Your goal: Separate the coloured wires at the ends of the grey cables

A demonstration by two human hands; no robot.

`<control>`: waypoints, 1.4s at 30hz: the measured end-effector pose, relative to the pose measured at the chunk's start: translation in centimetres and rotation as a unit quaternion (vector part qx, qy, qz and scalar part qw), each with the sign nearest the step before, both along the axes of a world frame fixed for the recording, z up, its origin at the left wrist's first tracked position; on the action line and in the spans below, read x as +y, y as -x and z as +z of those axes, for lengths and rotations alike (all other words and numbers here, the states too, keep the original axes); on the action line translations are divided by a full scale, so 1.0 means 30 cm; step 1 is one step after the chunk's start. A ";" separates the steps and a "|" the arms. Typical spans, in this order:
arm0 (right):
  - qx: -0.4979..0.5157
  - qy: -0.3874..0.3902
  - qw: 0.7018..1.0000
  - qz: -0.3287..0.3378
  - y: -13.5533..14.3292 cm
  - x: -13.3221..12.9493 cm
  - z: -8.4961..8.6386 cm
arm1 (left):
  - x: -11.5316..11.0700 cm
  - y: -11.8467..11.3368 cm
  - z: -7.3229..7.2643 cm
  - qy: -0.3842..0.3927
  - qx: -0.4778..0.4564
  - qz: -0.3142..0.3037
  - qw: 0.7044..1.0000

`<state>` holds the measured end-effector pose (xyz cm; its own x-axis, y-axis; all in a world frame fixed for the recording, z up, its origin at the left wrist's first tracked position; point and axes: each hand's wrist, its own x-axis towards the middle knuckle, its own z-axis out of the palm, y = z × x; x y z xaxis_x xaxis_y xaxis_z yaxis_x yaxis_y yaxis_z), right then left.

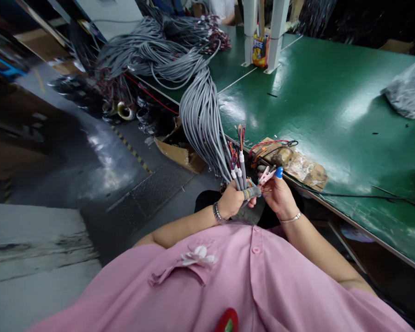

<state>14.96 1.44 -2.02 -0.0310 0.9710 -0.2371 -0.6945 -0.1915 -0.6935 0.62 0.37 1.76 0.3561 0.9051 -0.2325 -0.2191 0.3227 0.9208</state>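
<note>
My left hand (231, 201) is closed around several grey cables (242, 170) whose stripped ends fan out in thin coloured wires. A grey knitted cover (251, 192) wraps one digit of that hand. Close by on the right, my right hand (281, 197) grips a pink clothespin-like clip (265, 176) beside the wire ends; a blue cover (279, 172) sits on one of its fingertips. Whether the clip touches a wire is too small to tell. A thick bundle of grey cables (202, 110) hangs over the table edge just beyond my left hand.
The green table (318, 92) carries a taped wooden block (297, 166) with wires at its near edge. White posts (275, 32) flank a yellow packet (260, 50). A plastic bag (410, 90) lies right. An opened cardboard box (180, 150) is below. Part of another person (223, 10) shows behind.
</note>
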 end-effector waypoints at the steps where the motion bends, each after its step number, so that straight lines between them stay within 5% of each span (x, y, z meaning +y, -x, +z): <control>1: 0.020 0.006 1.000 0.004 0.001 0.005 0.001 | 0.000 0.000 -0.002 0.001 0.001 0.001 1.000; 8: 0.057 0.011 0.998 -0.017 0.007 0.010 -0.004 | -0.001 -0.003 -0.008 0.007 0.008 0.003 1.000; 17: 0.076 0.010 0.996 0.040 -0.021 -0.009 0.006 | -0.030 0.032 -0.001 -0.008 -0.014 0.011 1.000; 29: -0.002 -0.027 1.000 0.000 -0.003 -0.007 0.013 | -0.029 -0.006 -0.007 -0.015 -0.025 0.062 0.998; 42: 0.058 0.014 0.998 -0.022 0.014 0.021 -0.008 | -0.035 -0.008 -0.015 -0.006 0.021 0.060 0.998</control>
